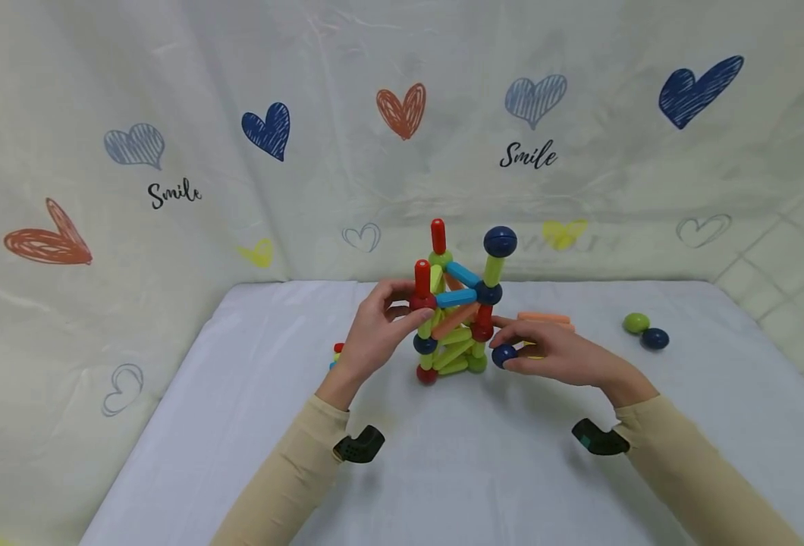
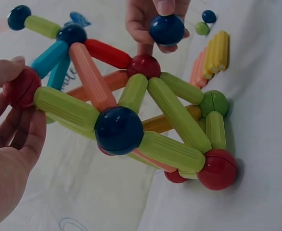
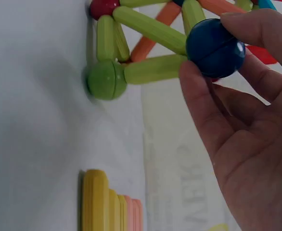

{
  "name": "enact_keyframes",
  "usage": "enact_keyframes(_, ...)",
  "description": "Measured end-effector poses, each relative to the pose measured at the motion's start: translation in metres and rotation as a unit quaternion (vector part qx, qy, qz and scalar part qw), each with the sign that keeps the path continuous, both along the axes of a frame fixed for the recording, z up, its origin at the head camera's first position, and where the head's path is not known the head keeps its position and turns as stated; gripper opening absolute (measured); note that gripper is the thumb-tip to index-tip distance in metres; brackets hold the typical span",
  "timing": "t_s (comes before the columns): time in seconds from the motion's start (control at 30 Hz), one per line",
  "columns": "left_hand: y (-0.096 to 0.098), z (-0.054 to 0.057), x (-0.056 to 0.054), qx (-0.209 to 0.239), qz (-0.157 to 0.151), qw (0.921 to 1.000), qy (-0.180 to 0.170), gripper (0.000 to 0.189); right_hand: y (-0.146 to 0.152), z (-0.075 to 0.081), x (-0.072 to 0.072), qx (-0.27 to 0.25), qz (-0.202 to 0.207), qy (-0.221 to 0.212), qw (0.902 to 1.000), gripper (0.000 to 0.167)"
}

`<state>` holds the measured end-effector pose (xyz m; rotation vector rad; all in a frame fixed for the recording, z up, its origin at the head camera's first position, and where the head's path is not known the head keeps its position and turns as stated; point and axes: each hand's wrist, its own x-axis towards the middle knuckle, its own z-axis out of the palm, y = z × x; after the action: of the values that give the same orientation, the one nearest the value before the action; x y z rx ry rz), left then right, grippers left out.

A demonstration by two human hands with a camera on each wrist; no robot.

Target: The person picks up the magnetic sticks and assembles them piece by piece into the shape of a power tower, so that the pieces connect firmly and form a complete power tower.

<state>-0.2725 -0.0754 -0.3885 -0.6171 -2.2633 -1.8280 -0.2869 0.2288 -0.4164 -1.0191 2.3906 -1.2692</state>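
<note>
A tower of coloured rods and balls (image 1: pixel 453 353) stands upright on the white table. My left hand (image 1: pixel 390 322) grips a red ball (image 2: pixel 22 87) at the tower's upper left, below an upright red rod (image 1: pixel 422 277). Beside the tower's right side, my right hand (image 1: pixel 559 353) pinches a loose dark blue ball (image 3: pixel 215 48) between thumb and fingers. Another dark blue ball (image 1: pixel 500 241) tops a green rod (image 1: pixel 494 271) at the tower's upper right. In the left wrist view, the pinched ball is apart from the tower's red ball (image 2: pixel 144 66).
Yellow rods (image 3: pixel 94 199) and orange rods (image 1: pixel 544 317) lie behind my right hand. Farther right are a green ball (image 1: pixel 636 323) and a dark blue ball (image 1: pixel 655 339). Small red and blue pieces (image 1: pixel 337 349) peek out by my left wrist. A heart-printed curtain hangs behind.
</note>
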Motion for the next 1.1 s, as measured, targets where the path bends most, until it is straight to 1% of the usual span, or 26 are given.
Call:
enact_keyframes(0.13,-0.003,0.002,-0.001,0.011,-0.010,0.9998,-0.010,0.042,-0.002,0.001,0.005,0.010,-0.005,0.002,0.9999,0.024)
enact_keyframes(0.23,-0.005,0.002,-0.003,0.022,-0.018,0.9994,-0.017,0.040,0.002,0.002,0.011,0.006,0.005,-0.006,1.0000,0.022)
enact_keyframes(0.37,-0.009,0.003,-0.006,0.027,-0.026,0.9991,-0.021,0.038,0.005,0.004,0.023,0.011,0.031,-0.045,0.9984,0.021)
enact_keyframes(0.43,-0.011,0.002,-0.007,0.028,-0.033,0.9987,-0.028,0.038,0.003,0.006,0.030,0.019,0.048,-0.068,0.9964,0.022)
enact_keyframes(0.5,-0.013,0.001,-0.009,0.030,-0.039,0.9980,-0.040,0.037,0.001,0.009,0.035,0.028,0.068,-0.079,0.9942,0.023)
enact_keyframes(0.6,-0.013,0.000,-0.011,0.035,-0.048,0.9968,-0.054,0.037,0.000,0.017,0.038,0.031,0.090,-0.069,0.9930,0.026)
enact_keyframes(0.67,-0.013,0.000,-0.012,0.038,-0.052,0.9963,-0.058,0.036,0.002,0.027,0.036,0.013,0.098,-0.050,0.9939,0.028)
enact_keyframes(0.73,-0.013,0.000,-0.012,0.038,-0.055,0.9961,-0.058,0.036,0.004,0.042,0.034,-0.015,0.073,-0.023,0.9970,0.031)
enact_keyframes(0.77,-0.013,0.001,-0.011,0.038,-0.056,0.9961,-0.057,0.036,0.005,0.051,0.032,-0.034,0.049,-0.009,0.9982,0.032)
enact_keyframes(0.83,-0.013,0.001,-0.011,0.037,-0.057,0.9961,-0.057,0.036,0.005,0.071,0.030,-0.071,-0.021,0.017,0.9971,0.035)
enact_keyframes(0.87,-0.013,0.001,-0.011,0.037,-0.056,0.9962,-0.056,0.036,0.003,0.081,0.028,-0.081,-0.068,0.030,0.9939,0.036)
enact_keyframes(0.9,-0.013,0.001,-0.011,0.036,-0.055,0.9963,-0.056,0.036,0.001,0.091,0.027,-0.088,-0.117,0.039,0.9884,0.037)
enact_keyframes(0.97,-0.013,0.001,-0.011,0.035,-0.052,0.9964,-0.057,0.036,-0.004,0.107,0.022,-0.099,-0.192,0.048,0.9752,0.042)
enact_keyframes(1.0,-0.013,0.001,-0.010,0.034,-0.051,0.9964,-0.058,0.036,-0.008,0.113,0.020,-0.099,-0.219,0.050,0.9695,0.045)
enact_keyframes(1.03,-0.013,0.000,-0.010,0.034,-0.051,0.9964,-0.058,0.036,-0.011,0.118,0.017,-0.100,-0.234,0.050,0.9657,0.047)
enact_keyframes(1.07,-0.013,0.000,-0.010,0.034,-0.051,0.9964,-0.059,0.036,-0.014,0.122,0.014,-0.098,-0.245,0.053,0.9631,0.048)
enact_keyframes(1.1,-0.013,0.000,-0.010,0.034,-0.051,0.9964,-0.059,0.036,-0.017,0.124,0.011,-0.102,-0.244,0.055,0.9629,0.050)
